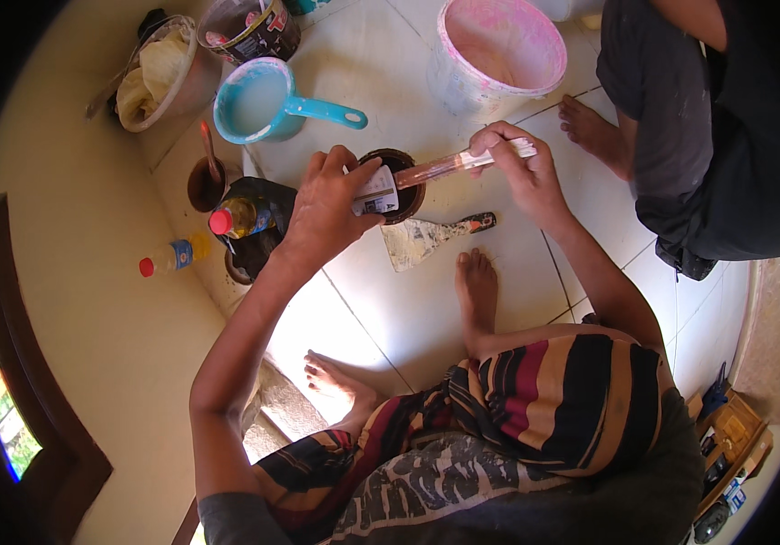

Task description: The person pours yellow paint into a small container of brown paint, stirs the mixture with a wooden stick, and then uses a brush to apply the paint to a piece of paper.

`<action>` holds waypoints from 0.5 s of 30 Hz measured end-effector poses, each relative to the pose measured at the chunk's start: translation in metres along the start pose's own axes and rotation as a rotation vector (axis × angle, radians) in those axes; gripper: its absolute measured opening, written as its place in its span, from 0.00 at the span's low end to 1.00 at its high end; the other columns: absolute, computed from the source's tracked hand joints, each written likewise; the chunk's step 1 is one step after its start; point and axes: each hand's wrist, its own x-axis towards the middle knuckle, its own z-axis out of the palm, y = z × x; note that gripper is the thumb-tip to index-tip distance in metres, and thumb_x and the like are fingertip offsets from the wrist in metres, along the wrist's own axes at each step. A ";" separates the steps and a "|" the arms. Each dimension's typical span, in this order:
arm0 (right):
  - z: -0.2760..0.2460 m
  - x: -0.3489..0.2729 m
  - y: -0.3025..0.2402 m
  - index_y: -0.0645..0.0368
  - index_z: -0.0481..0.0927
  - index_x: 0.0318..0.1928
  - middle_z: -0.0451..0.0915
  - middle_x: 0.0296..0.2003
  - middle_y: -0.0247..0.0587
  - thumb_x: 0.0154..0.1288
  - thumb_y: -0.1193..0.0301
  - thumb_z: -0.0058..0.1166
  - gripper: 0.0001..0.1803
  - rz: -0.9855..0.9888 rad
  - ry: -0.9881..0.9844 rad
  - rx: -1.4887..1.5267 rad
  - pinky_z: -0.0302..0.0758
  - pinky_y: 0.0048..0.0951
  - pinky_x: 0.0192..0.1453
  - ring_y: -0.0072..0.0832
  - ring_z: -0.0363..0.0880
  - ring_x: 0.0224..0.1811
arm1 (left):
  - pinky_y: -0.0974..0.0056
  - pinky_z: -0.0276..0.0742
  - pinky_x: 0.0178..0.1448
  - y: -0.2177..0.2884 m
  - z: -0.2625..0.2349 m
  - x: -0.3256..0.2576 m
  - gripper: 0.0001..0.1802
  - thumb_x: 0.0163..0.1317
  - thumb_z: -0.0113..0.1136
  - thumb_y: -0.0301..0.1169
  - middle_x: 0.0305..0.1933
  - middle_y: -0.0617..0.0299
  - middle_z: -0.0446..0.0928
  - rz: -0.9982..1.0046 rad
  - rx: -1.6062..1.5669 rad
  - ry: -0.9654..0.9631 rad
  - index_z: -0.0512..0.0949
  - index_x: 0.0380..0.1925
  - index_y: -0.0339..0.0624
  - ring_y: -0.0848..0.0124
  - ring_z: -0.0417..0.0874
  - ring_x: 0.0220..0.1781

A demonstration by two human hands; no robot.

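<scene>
Here we squatted on the white tiled floor [390, 82], our left hand [326, 204] clasped around a small tin of dark paint [396, 186], which stood on the tiles just ahead of our feet. Our right hand [522, 168] gripped a paintbrush [449, 167] by its handle, bristles dipped in the tin. A putty knife [426, 236] lay just beside it. Farther off stood a blue dipper [267, 102] and a pink-stained bucket [499, 50]. Another person's bare foot [594, 132] rested near the bucket.
</scene>
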 end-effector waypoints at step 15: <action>0.008 -0.004 0.007 0.66 0.80 0.36 0.81 0.31 0.35 0.75 0.69 0.49 0.13 0.043 0.136 -0.003 0.75 0.19 0.36 0.18 0.78 0.29 | 0.54 0.76 0.54 -0.004 0.004 -0.007 0.36 0.36 0.79 0.26 0.46 0.57 0.72 0.085 0.070 0.125 0.80 0.53 0.46 0.57 0.75 0.49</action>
